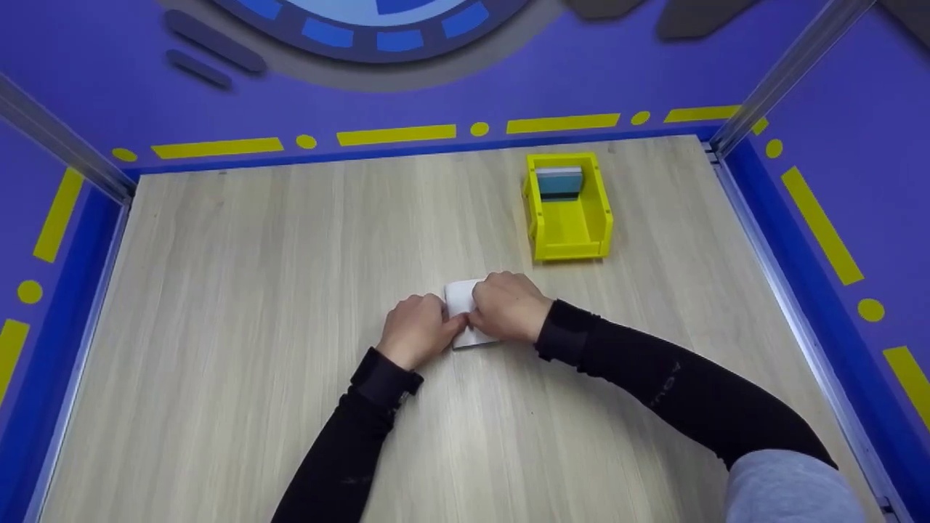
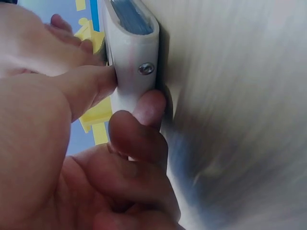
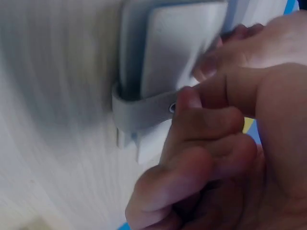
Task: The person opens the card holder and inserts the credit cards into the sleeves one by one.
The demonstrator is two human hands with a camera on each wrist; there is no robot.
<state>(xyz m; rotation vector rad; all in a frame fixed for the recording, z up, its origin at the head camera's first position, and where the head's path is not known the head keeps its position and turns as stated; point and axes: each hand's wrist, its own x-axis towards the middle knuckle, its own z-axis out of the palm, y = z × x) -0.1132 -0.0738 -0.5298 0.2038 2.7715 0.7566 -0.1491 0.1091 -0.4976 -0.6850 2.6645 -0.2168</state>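
Observation:
A white card holder lies on the wooden table in front of the person, between both hands. The left hand grips its near-left edge; in the left wrist view, the thumb lies on the cover and fingertips reach the rounded spine, which bears a metal snap. Bluish sleeves show inside its end. The right hand pinches the end of the closing strap between thumb and finger, beside another snap. In the right wrist view, the strap stands out from the holder's open side. Fingers hide part of the cover.
Behind the hands, to the right, stands a yellow bin. A flat blue-and-white item leans upright against its back wall. Blue-purple panels with yellow marks border the table at the back and both sides.

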